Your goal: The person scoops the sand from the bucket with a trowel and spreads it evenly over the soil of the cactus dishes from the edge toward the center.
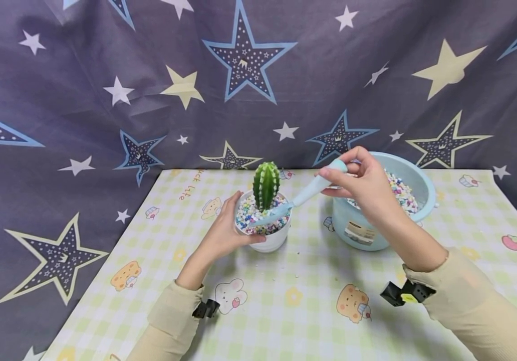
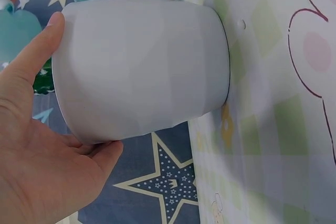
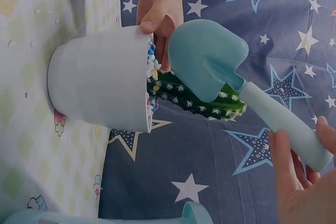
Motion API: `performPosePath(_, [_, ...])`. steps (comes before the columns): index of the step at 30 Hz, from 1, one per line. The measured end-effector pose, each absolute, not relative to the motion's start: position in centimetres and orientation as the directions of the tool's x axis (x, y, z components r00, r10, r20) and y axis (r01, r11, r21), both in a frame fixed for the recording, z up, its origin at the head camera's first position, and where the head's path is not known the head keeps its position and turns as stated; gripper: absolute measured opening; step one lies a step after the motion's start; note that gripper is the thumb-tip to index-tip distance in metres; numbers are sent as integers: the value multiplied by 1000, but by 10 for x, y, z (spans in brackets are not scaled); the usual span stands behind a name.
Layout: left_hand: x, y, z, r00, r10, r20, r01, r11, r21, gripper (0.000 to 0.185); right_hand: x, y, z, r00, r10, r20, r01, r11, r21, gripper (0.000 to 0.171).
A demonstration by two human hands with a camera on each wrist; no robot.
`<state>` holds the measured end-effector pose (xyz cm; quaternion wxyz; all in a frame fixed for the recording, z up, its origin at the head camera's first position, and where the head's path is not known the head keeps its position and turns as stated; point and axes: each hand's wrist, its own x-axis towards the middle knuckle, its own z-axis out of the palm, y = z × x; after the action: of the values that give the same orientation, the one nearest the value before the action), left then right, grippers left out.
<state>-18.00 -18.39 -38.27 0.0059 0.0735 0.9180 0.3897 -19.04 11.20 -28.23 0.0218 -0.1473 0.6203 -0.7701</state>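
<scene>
White and smooth, the small plant pot (image 1: 271,239) stands upright on the surface (image 1: 312,301), which wears a pale green-and-yellow checked cloth printed with little cartoon animals. My left hand (image 1: 222,231) cups the pot from its left side, thumb curled along the near rim and fingers wrapped round the far wall, so the palm lies flat against the ceramic. Inside the pot, a ribbed green cactus (image 1: 266,184) rises straight up from the middle, and the pot is filled almost to the brim with tiny pebbles (image 1: 250,216) in white, blue, pink and other colours. My right hand (image 1: 361,181) pinches the handle end of a light blue plastic trowel (image 1: 301,198) between thumb and fingertips; the tool slopes down to the left, and its blade rests over the pebbles just beside the cactus, at the right of the pot's mouth. To the right of the pot, close but not touching, sits a light blue plastic basin (image 1: 377,220) holding a heap of the same mixed-colour pebbles; my right wrist passes in front of its rim. A few stray pebbles lie on the cloth near the pot. Behind the surface hangs a purple-grey curtain (image 1: 105,90) scattered with stars.
</scene>
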Motion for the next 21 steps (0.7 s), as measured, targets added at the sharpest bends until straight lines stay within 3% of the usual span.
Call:
performPosePath(10, [-178, -184, -382, -988, 146, 41, 131, 690, 712, 129, -191, 118, -282, -946, -209, 248, -198, -231, -952, 20])
performPosePath(21, [-178, -185, -382, -988, 148, 50, 140, 692, 708, 129, -191, 110, -277, -926, -197, 321, -309, -89, -947, 23])
